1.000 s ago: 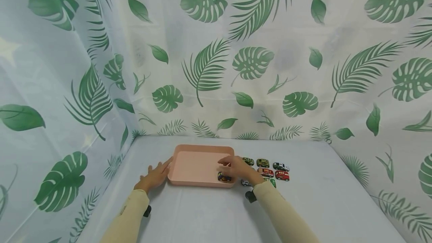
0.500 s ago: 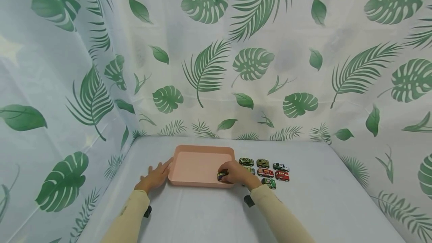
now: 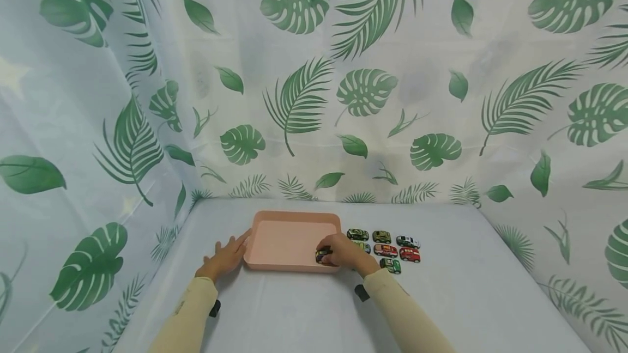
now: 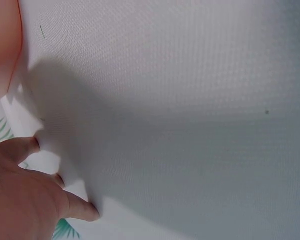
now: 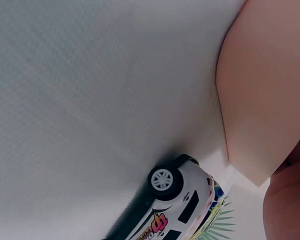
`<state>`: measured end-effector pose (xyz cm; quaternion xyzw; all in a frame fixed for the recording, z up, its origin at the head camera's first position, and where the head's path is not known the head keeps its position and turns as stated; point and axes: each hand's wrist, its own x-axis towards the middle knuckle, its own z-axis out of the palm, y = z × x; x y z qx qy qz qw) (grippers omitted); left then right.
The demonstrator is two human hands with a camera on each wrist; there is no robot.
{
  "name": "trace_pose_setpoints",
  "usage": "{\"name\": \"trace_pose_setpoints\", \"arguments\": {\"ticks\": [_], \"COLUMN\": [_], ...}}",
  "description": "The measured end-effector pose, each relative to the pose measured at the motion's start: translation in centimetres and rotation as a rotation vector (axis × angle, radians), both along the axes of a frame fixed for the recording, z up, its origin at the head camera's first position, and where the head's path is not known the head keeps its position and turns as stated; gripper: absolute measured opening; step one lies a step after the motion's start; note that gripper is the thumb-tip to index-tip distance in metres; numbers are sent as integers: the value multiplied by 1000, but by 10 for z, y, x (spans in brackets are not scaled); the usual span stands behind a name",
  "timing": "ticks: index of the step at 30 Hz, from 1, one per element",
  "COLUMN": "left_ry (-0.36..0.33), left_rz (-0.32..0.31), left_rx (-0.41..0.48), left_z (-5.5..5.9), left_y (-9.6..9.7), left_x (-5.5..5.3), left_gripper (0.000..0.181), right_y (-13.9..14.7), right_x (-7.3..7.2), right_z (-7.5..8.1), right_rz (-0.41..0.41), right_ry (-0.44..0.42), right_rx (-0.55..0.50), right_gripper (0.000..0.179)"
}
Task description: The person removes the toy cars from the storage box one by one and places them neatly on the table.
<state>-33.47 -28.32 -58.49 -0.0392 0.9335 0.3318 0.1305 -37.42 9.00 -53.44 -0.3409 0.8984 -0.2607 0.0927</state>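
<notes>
A pink tray (image 3: 282, 244) lies on the white table. Inside its right end, my right hand (image 3: 347, 250) pinches a dark toy car (image 3: 321, 255) with yellow marks; the fingers hide much of it. My left hand (image 3: 227, 257) touches the tray's left side, fingers extended and spread. In the left wrist view, the fingers of that left hand (image 4: 25, 200) lie by the tray's corner (image 4: 2, 45). The right wrist view has the right hand (image 5: 290, 205) partly behind the tray wall (image 5: 265, 90), and a white toy car (image 5: 182, 205) outside it.
Right of the tray several toy cars stand in loose rows, among them a red car (image 3: 409, 255), a green car (image 3: 390, 266), a white-and-black car (image 3: 408, 242) and a camouflage car (image 3: 381, 236). A leaf-patterned curtain (image 3: 314, 97) hangs behind and beside the table.
The right hand, earlier over the dark toy car with loose fingers, has come down and taken hold of it in the tray. Left hand and tray have stayed in place.
</notes>
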Motion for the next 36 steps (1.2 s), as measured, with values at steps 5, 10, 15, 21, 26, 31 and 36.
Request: {"name": "trace_pose_setpoints", "arguments": {"ticks": [5,10,15,21,26,31,36], "left_ry": [1,8,6,-4,9,19,6], "left_rz": [0,-9,-4,-7,-10,-12,-5], "left_rx": [5,2,-4,6,-4,1,5], "left_z": [9,32,33,11,36,44,35], "left_y": [5,16,19,10,17,18,13], "left_x": [6,21,22,9,23,28,22], "left_gripper": [64,59,59,64,59,59,60], "right_y": [1,4,5,6,5,9,26], "right_x": [0,3,5,6,8,10,8], "right_z": [0,-2,-2,-3,4,19,30], "right_rz": [4,-7,-22,-34,-57,-83,-89], "right_ry": [-4,-11,-20,-10,-7,12,52], "right_rx": [-14,-20,-41,-83,-155,-207,-251], "right_gripper": [20,22,24,24,27,28,29]}}
